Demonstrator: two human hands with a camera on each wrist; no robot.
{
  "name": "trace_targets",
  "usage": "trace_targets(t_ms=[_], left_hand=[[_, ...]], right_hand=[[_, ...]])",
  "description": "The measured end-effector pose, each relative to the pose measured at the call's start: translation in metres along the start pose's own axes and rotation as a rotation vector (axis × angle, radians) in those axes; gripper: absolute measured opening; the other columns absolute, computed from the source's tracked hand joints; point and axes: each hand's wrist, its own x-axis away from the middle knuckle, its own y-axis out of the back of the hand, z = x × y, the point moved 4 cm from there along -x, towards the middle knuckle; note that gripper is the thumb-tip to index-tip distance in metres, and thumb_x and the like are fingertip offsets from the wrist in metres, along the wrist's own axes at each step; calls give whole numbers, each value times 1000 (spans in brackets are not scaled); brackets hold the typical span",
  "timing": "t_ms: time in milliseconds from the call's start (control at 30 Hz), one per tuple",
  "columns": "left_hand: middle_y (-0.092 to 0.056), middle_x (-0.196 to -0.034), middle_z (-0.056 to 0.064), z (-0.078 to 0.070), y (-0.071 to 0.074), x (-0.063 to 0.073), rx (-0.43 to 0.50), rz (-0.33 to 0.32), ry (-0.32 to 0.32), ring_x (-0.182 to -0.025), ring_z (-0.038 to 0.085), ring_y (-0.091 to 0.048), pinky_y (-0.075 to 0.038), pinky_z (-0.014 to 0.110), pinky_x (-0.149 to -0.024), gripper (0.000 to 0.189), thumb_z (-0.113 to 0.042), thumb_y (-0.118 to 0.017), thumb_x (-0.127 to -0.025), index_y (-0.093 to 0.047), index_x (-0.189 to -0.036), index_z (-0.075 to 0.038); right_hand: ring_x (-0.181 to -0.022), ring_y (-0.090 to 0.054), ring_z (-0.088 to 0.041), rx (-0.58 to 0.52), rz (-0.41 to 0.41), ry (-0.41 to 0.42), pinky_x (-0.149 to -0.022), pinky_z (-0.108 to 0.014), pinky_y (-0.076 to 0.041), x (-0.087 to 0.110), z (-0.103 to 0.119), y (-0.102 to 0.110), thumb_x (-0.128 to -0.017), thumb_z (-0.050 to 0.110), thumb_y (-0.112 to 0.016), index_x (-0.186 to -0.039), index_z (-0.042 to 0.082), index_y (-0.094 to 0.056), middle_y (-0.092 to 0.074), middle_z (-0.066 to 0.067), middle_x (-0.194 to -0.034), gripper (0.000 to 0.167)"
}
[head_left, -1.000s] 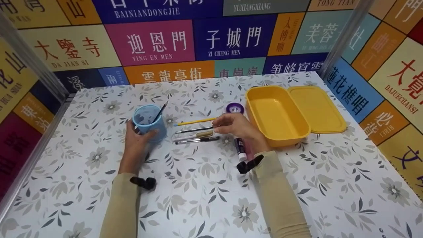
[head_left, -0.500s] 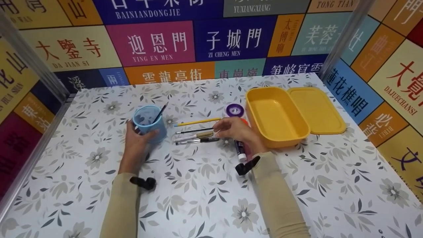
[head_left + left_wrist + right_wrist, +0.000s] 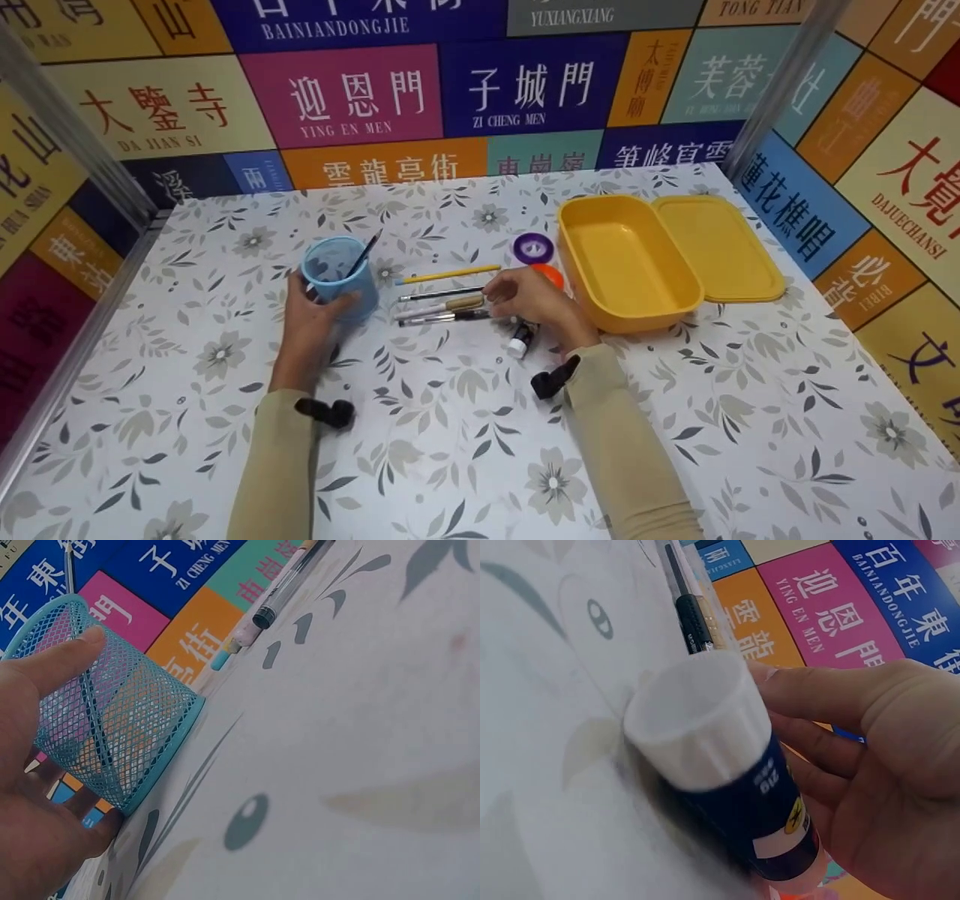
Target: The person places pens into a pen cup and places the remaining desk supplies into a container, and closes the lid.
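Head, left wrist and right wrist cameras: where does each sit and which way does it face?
Head: worn on the head, facing forward and down over the floral tabletop; left hand, right hand and sleeves show.
Left wrist: worn there, facing the blue mesh pencil cup; part of the left hand shows.
Right wrist: worn there, facing the glue stick; part of the right hand shows.
Shared: head and left wrist show the cup; head and right wrist, the glue stick.

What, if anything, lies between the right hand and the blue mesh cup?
The yellow pencil, dark pencil, white marker and black pen lie low on the table between right hand and mesh cup. Nothing upright visible there.
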Motion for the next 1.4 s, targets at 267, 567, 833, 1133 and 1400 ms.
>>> trace_targets(t_ms=[267, 567, 833, 1133, 1400], left_hand=[[-30, -165, -3, 0, 1, 0, -21, -5, 40, -153, 22, -27, -22, 45, -128, 105, -27, -88, -75, -22, -156, -35], [-31, -164, -3, 0, 1, 0, -7, 11, 29, -153, 21, -28, -24, 45, -127, 103, -28, -88, -75, -23, -155, -37], [-31, -164, -2, 2, 2, -3, -5, 3, 36, -153, 21, -28, -23, 44, -127, 106, -27, -89, -74, -23, -156, -35], [-28, -165, -1, 2, -1, -4, -17, -11, 34, -154, 22, -26, -23, 42, -128, 105, -22, -87, -77, -20, -157, -31], [-29, -164, -2, 1, 1, -4, -16, -16, 36, -153, 22, -26, -23, 42, -128, 105, -22, -88, -75, -22, -156, -32]], right_hand=[[-103, -66, -20, 87, -7, -32, -97, -35, -56, -1, 0, -4, -83, 7, -80, -115, 16, -71, -72, -2, -112, 35], [-101, -66, -22, 108, -14, 13, -96, -35, -58, -1, -1, -4, -82, 6, -80, -115, 12, -72, -72, -5, -112, 34], [-98, -65, -22, 102, -18, -36, -96, -34, -57, -4, -3, -6, -84, 7, -78, -113, 15, -73, -72, -3, -109, 30], [-95, -61, -22, 158, -8, -56, -93, -33, -56, -3, -6, -6, -86, 13, -78, -105, 18, -76, -72, -3, -105, 20], [-89, -61, -21, 159, 3, -43, -86, -30, -56, -3, -5, -4, -87, 16, -78, -99, 19, -74, -70, -2, -99, 12]])
